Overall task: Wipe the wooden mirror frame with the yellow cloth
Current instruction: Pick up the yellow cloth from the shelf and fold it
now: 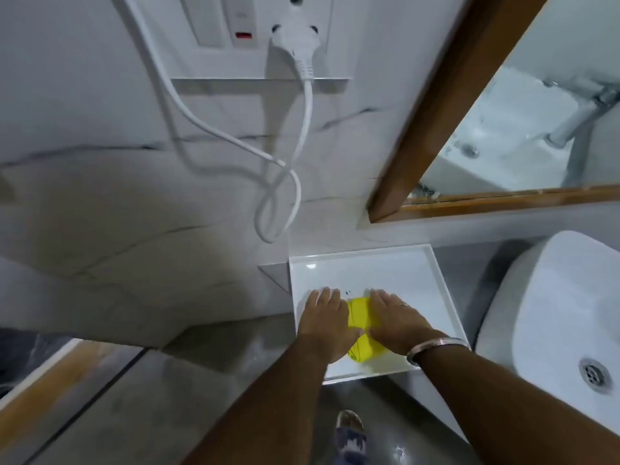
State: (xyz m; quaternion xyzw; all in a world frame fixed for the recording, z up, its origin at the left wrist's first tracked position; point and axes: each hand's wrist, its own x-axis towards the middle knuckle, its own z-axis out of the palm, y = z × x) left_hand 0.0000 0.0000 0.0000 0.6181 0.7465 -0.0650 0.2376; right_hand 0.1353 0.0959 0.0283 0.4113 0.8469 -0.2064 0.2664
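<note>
Both hands lie flat on the yellow cloth (360, 317), left hand (323, 325) and right hand (396, 322) gripping nothing; the wooden mirror frame (446, 105) rises up-right, nearer the right.

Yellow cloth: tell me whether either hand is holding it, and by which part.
Neither grips it. The yellow cloth lies on the white shelf; the left hand and right hand press flat on its left and right sides, fingers extended.

Bare forearms, metal bangle (436, 347) — finger ring (404, 304)
</note>
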